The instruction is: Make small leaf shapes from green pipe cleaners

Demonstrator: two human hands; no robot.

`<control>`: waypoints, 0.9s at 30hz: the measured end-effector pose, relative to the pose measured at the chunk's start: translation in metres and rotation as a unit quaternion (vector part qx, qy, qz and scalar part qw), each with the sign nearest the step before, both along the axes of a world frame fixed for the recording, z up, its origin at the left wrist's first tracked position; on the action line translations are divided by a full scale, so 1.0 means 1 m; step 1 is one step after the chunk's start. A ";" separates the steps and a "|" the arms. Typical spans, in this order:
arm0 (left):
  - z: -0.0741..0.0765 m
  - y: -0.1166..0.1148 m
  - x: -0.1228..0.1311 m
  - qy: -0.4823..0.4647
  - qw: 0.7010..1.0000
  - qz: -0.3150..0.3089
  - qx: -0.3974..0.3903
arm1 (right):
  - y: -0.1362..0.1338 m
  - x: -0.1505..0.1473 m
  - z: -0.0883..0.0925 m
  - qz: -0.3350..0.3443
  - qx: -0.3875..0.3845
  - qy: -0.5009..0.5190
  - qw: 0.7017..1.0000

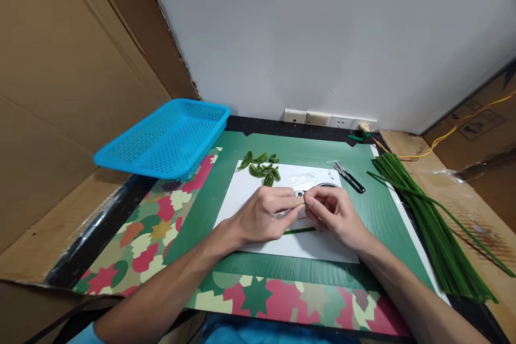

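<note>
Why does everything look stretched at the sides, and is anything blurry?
Head view: the wide lens stretches the blue basket and stem bundle outward; soft, even light, faint shadow under the left hand and right hand; the green stem they pinch is sharp.

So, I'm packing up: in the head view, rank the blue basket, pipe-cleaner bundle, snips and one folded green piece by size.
Blue basket
Pipe-cleaner bundle, longer but thinner, so close
Snips
Folded green piece

head camera – looks forward, down – near table (363,209).
</note>
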State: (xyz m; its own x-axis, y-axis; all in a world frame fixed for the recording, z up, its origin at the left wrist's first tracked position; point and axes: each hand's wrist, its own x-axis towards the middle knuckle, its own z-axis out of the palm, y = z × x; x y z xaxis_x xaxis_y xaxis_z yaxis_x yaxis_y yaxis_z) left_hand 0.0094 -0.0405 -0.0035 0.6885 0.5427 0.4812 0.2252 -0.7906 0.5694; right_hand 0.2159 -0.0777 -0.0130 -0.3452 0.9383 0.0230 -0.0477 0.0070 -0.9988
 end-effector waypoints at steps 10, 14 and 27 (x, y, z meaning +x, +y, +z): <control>-0.008 0.002 -0.001 0.006 0.994 0.015 0.110 | 0.008 0.005 0.002 0.057 -0.194 0.096 0.975; 0.000 0.000 0.002 -0.051 0.989 0.037 -0.134 | 0.006 0.001 0.007 0.025 -0.152 0.102 0.983; 0.009 0.005 0.002 -0.141 0.840 -0.008 -0.523 | -0.008 0.001 -0.002 -0.087 0.429 -0.333 0.835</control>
State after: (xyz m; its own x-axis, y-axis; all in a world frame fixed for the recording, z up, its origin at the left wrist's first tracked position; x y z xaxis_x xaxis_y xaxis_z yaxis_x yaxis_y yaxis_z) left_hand 0.0113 -0.0351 0.0060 0.6385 0.7620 -0.1082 -0.0418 0.1747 0.9837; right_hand 0.2167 -0.0854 -0.0151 -0.4088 0.7127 0.5700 0.5932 0.6822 -0.4275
